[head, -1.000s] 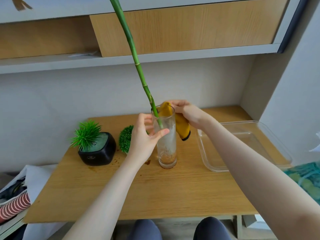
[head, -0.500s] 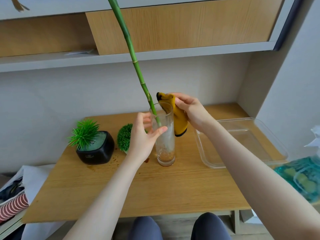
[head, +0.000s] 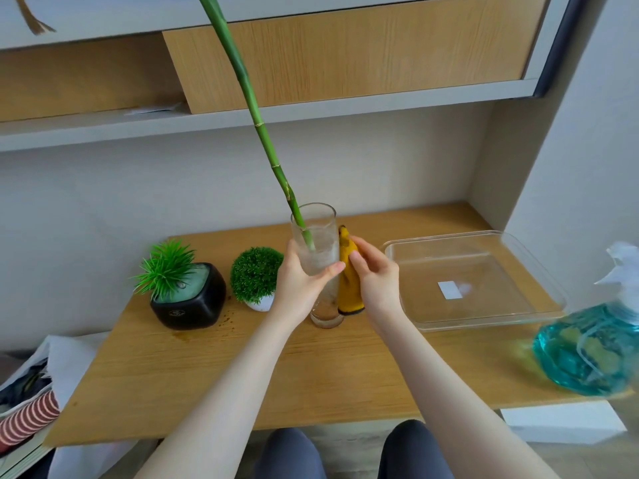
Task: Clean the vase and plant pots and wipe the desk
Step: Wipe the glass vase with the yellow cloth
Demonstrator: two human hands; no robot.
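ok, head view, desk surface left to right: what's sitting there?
black pot → round bush in white pot → glass vase → yellow cloth → clear tray → blue spray bottle

A home study corner was shown — a small wooden desk (head: 214, 385) was set into a wall niche under a shelf (head: 242, 122) and wood-fronted cabinets (head: 345, 53). Small potted plants (head: 186, 288) were kept on it, and folded clothes (head: 27, 413) were piled beside it — a lived-in room.
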